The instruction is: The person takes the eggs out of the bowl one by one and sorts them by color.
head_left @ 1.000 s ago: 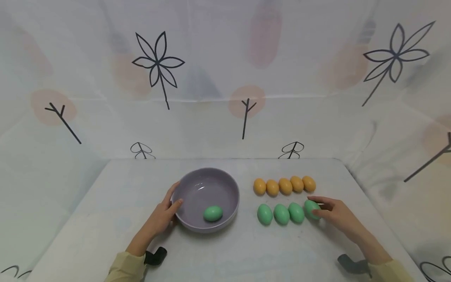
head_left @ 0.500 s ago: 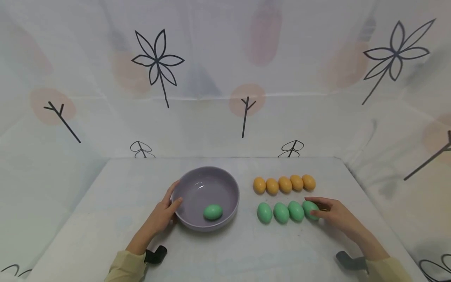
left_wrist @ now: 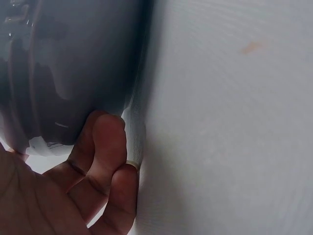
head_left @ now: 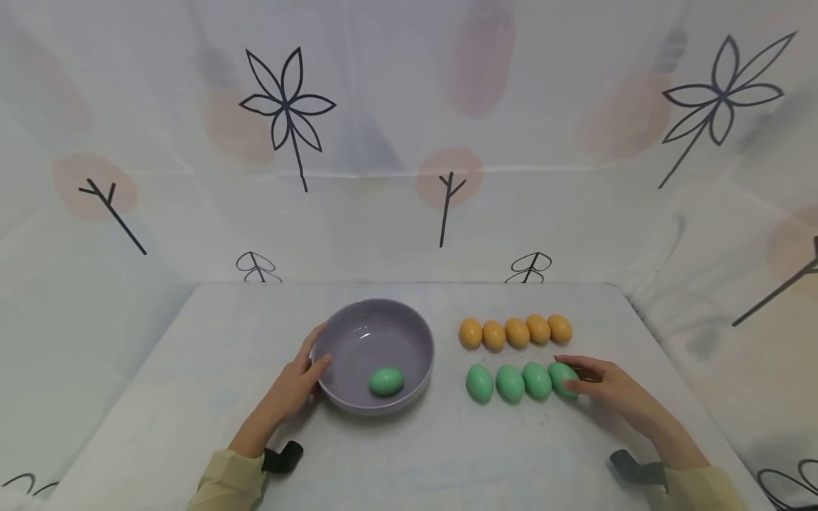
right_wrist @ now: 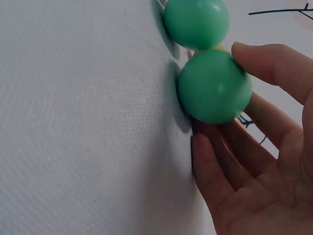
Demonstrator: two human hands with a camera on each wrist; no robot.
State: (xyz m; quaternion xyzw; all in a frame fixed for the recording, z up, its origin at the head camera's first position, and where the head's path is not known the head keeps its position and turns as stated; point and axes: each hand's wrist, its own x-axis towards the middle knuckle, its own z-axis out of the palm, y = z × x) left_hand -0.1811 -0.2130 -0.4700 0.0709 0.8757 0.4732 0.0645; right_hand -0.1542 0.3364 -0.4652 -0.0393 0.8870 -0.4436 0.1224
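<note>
A grey-purple bowl [head_left: 358, 333] stands left of centre with one green egg [head_left: 386, 381] inside. My left hand [head_left: 316, 355] grips its left rim, thumb on the rim and fingers [left_wrist: 105, 156] curled against the outer wall [left_wrist: 73, 73]. To the right, several green eggs lie in a row in front of a row of orange eggs [head_left: 517, 332]. My right hand [head_left: 571, 373] pinches the rightmost green egg [head_left: 559, 376], which rests on the table. In the right wrist view my thumb [right_wrist: 266, 66] and fingers close round this egg [right_wrist: 210, 83], with its neighbour [right_wrist: 195, 22] just beyond.
The white table [head_left: 447, 454] ends at a cloth backdrop [head_left: 409, 177] with drawn flowers and twigs, which also closes in both sides. Bare cloth lies in front of the bowl and the eggs.
</note>
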